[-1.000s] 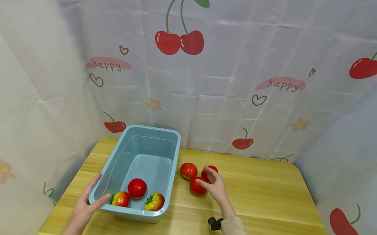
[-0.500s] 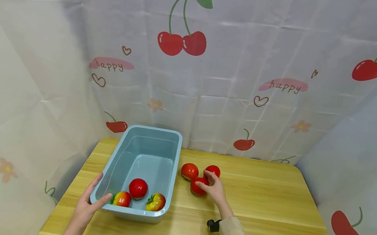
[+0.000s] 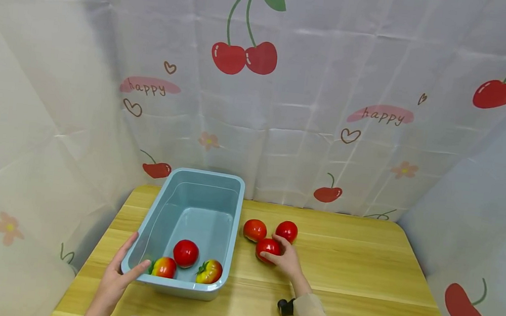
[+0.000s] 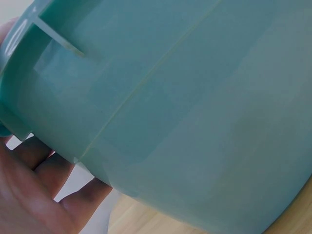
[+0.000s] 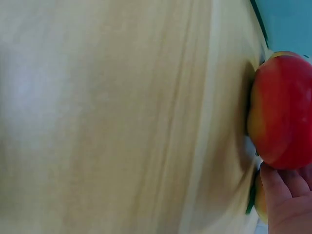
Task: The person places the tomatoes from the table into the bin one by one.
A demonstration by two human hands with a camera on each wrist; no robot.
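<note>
My left hand holds the near left corner of a light blue plastic bin, thumb over the rim and fingers along the outer wall. In the left wrist view the fingers lie against the bin's outside. Inside the bin, near its front, sit a red tomato and two red-and-yellow tomatoes, one left and one right. My right hand grips the nearest red tomato on the table between thumb and fingers. The right wrist view shows this tomato close up against the fingers.
Two more red tomatoes lie just behind the gripped one, one on the left and one on the right. All stand on a wooden table. A white cherry-print curtain rises along the back and sides.
The right hand has moved slightly nearer and down, away from the right rear tomato, and its fingers have closed round the nearest tomato. The left hand and bin stay in place.
</note>
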